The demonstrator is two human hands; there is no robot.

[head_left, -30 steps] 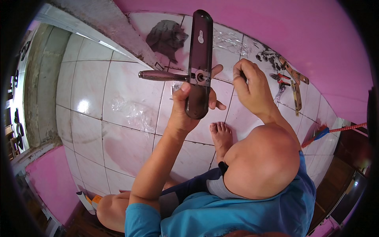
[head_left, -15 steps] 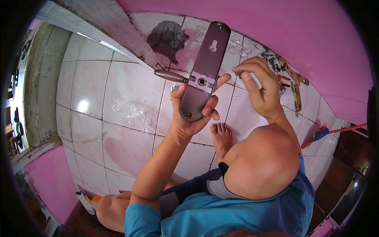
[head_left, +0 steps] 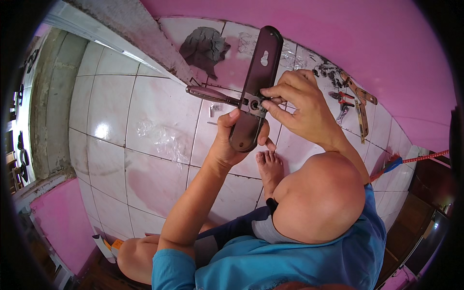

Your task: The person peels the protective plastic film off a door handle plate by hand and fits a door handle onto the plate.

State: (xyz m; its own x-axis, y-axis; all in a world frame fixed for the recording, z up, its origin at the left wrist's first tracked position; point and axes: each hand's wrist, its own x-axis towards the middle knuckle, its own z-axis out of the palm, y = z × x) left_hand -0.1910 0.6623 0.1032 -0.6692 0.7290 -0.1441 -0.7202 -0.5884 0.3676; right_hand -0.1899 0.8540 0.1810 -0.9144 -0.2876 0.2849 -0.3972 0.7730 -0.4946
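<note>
My left hand (head_left: 231, 139) grips the lower end of a dark brown door handle plate (head_left: 265, 70), thumb on the near left edge and fingers curled round behind. The plate is tilted up to the right, its back face toward me, with a keyhole cutout near the top. Its lever (head_left: 210, 94) points left. At the hub, with its square socket, my right hand (head_left: 302, 104) has thumb and forefinger pinched close together against the plate. Whatever small piece sits between those fingertips is hidden.
A grey cloth (head_left: 205, 48) lies on the white tiles by the door edge (head_left: 140, 41). Along the pink wall are red-handled pliers (head_left: 341, 99), old rusty plates (head_left: 361, 116) and loose black bits. Clear plastic wrap (head_left: 164, 137) lies left of centre. My bare foot (head_left: 270, 166) is below the plate.
My right hand has come left onto the plate's hub. The plate has shifted slightly right and turned a little, and my left fingers have closed further round it.
</note>
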